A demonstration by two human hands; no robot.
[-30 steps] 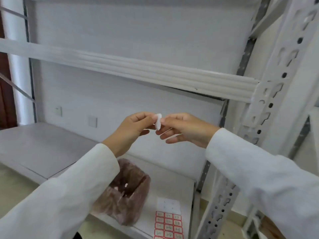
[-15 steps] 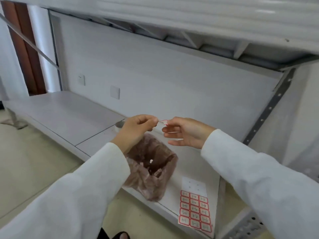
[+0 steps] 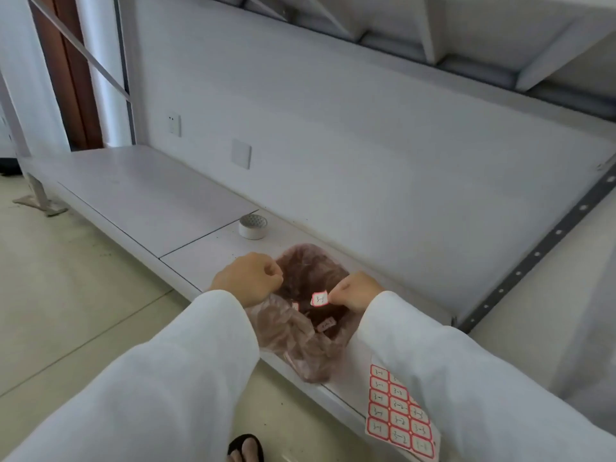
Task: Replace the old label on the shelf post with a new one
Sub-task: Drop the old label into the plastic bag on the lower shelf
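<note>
Half done, I judge: right hand (image 3: 356,295) pinches the old label (image 3: 319,299) over the bag (image 3: 300,338), left hand (image 3: 248,281) fisted, seemingly empty; new label unplaced.

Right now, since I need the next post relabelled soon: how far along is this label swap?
The old label looks peeled off already: the right hand pinches it over the open pink bag, where other discarded labels lie. The left hand is at the bag's rim. Left to do: drop it in, peel a fresh one from the label sheet and stick it on the post, which is out of view.
</note>
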